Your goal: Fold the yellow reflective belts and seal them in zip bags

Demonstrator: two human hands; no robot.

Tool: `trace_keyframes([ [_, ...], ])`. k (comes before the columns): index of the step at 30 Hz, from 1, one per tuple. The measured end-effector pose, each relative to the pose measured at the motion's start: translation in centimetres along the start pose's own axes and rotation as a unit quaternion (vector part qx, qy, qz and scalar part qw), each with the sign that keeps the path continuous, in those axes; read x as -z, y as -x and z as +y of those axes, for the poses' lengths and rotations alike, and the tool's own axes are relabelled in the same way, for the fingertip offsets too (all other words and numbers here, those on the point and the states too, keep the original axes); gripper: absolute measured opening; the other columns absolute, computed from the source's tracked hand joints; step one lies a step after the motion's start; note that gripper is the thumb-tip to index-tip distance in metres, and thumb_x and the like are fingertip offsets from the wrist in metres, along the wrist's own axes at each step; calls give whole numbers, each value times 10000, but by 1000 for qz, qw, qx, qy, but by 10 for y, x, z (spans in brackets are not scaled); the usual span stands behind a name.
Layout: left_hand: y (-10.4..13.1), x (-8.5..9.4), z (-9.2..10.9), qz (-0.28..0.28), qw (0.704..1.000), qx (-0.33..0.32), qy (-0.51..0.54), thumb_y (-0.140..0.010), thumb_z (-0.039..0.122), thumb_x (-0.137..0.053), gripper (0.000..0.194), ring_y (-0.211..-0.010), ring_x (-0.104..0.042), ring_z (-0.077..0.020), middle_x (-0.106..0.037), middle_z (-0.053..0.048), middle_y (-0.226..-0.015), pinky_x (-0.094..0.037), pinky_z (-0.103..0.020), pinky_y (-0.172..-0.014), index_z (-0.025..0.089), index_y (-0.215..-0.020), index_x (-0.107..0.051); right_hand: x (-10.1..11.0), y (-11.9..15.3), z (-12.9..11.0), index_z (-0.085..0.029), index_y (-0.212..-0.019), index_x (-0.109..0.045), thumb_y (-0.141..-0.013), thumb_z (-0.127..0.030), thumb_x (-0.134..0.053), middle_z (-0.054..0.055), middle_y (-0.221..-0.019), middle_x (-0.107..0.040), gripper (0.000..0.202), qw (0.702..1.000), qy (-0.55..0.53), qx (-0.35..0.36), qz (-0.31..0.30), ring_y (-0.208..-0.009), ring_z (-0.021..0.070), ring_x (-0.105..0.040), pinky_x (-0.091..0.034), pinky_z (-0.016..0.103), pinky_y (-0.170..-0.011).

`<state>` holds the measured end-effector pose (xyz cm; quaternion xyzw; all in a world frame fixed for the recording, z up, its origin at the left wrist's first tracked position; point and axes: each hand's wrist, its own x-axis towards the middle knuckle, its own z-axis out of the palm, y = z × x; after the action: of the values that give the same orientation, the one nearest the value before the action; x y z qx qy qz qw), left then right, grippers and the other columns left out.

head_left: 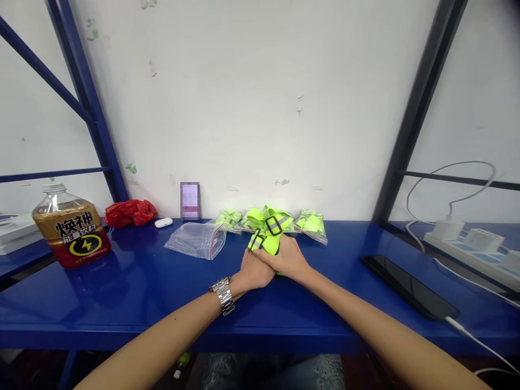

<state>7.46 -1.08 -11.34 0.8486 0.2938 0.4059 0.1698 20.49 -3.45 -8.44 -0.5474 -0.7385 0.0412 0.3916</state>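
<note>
A bundle of neon yellow-green straps [268, 225] with grey reflective strips and black buckles is gathered between my two hands above the blue table. My left hand [255, 269], with a metal watch on its wrist, is closed round the bundle's lower left part. From the right, my right hand [290, 257] grips the same bundle, its fingers touching my left hand. A transparent zip bag [197, 240] lies flat to the left, with its mouth facing the hands. Behind the bundle, by the wall, are similar yellow-green straps in clear bags [312, 223].
On the blue table [138, 303] at left stand a large drink bottle [73, 227], a red plastic bag [130, 212], a white case [163, 222] and an upright phone [190, 201]. A black phone [410, 286] with a cable and a power strip [479, 254] are at right.
</note>
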Motion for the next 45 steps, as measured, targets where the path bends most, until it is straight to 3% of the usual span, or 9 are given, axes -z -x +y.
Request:
trace_keyframes([
  [4, 1, 3, 9, -91, 978, 66, -178, -883, 333, -371, 319, -1019, -543, -316, -614, -132, -1107, -412, -462, -904, 192, -1076, -581, -5, -19, -3, -169, -831, -626, -783, -477, -562, 73, -764, -656, 319, 1000, 13, 6, 2, -740, 226, -601, -427, 290, -639],
  [10, 3, 6, 23, -140, 942, 103, -287, -881, 339, -344, 321, -1056, -513, -304, -578, -116, -1133, -407, -463, -915, 187, -1113, -507, 6, -37, 28, -157, -622, -586, -733, -281, -550, 75, -634, -615, 170, 988, 83, -128, 9, -641, 209, -591, -399, 271, -573],
  [15, 4, 4, 20, -140, 947, 94, -274, -892, 358, -343, 370, -1142, -471, -308, -527, -123, -1238, -374, -479, -961, 195, -1206, -453, 15, -32, 35, -160, -687, -607, -734, -537, -578, 111, -695, -635, 381, 975, 134, -178, -3, -672, 252, -609, -407, 295, -556],
  [19, 4, 2, 17, -130, 949, 89, -274, -899, 356, -348, 405, -1155, -468, -317, -516, -148, -1262, -366, -487, -968, 173, -1248, -444, 18, -22, 18, -157, -988, -594, -746, -627, -550, 112, -898, -641, 531, 997, 41, -60, 38, -840, 269, -608, -457, 340, -681],
  [23, 5, 2, 15, -140, 952, 51, -267, -894, 322, -383, 388, -1152, -472, -287, -525, -117, -1274, -353, -453, -988, 195, -1251, -469, 11, -8, 1, -122, -1297, -353, -656, -630, -645, 196, -1238, -474, 869, 997, 23, 78, 11, -1115, 321, -480, -429, 414, -864],
  [28, 4, 3, 21, -150, 947, 84, -271, -921, 333, -297, 384, -1033, -527, -299, -577, -134, -1162, -402, -453, -894, 178, -1184, -531, 9, -17, -5, -152, -1085, -407, -764, -434, -562, 107, -974, -523, 454, 992, 40, 101, -69, -886, 250, -505, -416, 352, -716],
  [34, 4, 1, 22, -133, 936, 121, -303, -895, 343, -302, 433, -1004, -485, -308, -544, -166, -1089, -397, -450, -884, 108, -1190, -515, 3, -28, 15, -187, -1050, -354, -713, -371, -564, -21, -717, -468, 438, 1000, 15, 18, -15, -631, 177, -456, -316, 270, -554],
  [38, 4, -3, 20, -98, 934, 153, -307, -878, 323, -321, 403, -978, -468, -291, -493, -168, -1066, -396, -425, -887, 79, -1127, -524, -5, -27, 24, -195, -1055, -357, -739, -406, -554, -5, -757, -519, 428, 999, -1, -51, 0, -681, 195, -508, -358, 278, -596],
  [45, 7, -1, 18, -68, 957, 120, -257, -869, 258, -362, 336, -960, -481, -269, -506, -143, -1041, -405, -405, -870, 89, -1152, -426, -9, -26, 20, -216, -1026, -512, -805, -534, -521, 85, -967, -535, 387, 985, 156, -44, 50, -933, 267, -516, -388, 327, -728],
])
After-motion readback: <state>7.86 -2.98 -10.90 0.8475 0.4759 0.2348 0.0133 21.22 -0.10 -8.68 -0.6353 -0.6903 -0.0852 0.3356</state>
